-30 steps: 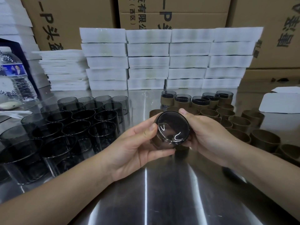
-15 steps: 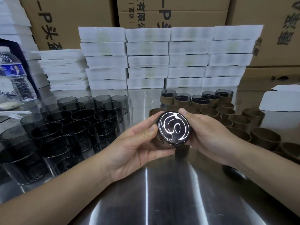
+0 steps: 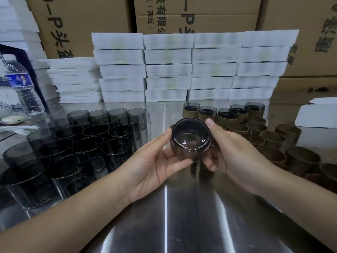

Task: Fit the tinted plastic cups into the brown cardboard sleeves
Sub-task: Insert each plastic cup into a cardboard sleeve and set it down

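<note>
Both hands clasp one cup (image 3: pixel 190 138) between them, held up off the table (image 3: pixel 182 225) with a round end tipped toward the camera. The left hand (image 3: pixel 155 167) lays its thumb along the cup's left edge and curls its fingers under the body. The right hand (image 3: pixel 235 156) mirrors that, with its thumb on the upper right edge and its fingers curled beneath. A brownish strip shows at the cup's right flank against the right fingers. It is possibly a sleeve round the cup, though the dark tint and glare make that hard to tell.

Below the grip the steel surface is streaked with light. Left of the grip stand the cups (image 3: pixel 76 143), packed upright in rows, mouths up, touching one another. Right of the grip stand the sleeves (image 3: pixel 273 141), upright brown rings clustered close. Just beyond the grip, behind those rings, stands a short row of sleeved cups (image 3: pixel 226 114), each dark rim rising above its brown band. Farther right a white card (image 3: pixel 317 115) lies flat. Far left stands a bottle (image 3: pixel 20 84). Beyond everything, white boxes (image 3: pixel 191 70) are stacked in columns five high, with cartons (image 3: pixel 200 15) printed in black behind them.
</note>
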`<state>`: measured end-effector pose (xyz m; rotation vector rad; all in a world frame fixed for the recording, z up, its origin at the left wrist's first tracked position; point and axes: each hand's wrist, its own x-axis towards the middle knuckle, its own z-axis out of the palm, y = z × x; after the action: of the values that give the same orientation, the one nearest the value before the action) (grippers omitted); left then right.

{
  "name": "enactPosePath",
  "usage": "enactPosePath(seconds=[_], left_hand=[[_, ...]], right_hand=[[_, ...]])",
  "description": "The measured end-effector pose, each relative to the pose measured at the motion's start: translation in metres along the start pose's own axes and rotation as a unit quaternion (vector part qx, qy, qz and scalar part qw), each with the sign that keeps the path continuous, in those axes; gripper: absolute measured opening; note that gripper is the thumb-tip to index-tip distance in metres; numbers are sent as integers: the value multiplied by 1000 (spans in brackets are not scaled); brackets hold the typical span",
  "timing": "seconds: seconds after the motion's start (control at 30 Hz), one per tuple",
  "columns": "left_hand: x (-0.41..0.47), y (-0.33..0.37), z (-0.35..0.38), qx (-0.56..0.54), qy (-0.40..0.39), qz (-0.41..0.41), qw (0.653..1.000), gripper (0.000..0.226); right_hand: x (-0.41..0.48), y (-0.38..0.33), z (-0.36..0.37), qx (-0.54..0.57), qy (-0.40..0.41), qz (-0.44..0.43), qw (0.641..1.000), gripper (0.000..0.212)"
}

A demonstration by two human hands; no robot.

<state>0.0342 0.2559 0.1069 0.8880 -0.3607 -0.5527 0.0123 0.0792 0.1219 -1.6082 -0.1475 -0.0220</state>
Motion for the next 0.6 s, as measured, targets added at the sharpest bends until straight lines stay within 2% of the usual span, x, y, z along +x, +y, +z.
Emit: enactPosePath(seconds=[0.13, 0.4, 0.6], left_hand=[[2, -3, -1, -6, 21, -31, 999, 44], [1, -4, 1, -4, 22, -77, 997, 45], [0, -4, 4, -24, 33, -69, 997, 37]], right_hand=[[-1, 4, 0, -62, 41, 14, 997, 52], [1, 3, 0, -4, 41, 69, 997, 49], [-4, 1, 0, -2, 50, 99, 994, 46]])
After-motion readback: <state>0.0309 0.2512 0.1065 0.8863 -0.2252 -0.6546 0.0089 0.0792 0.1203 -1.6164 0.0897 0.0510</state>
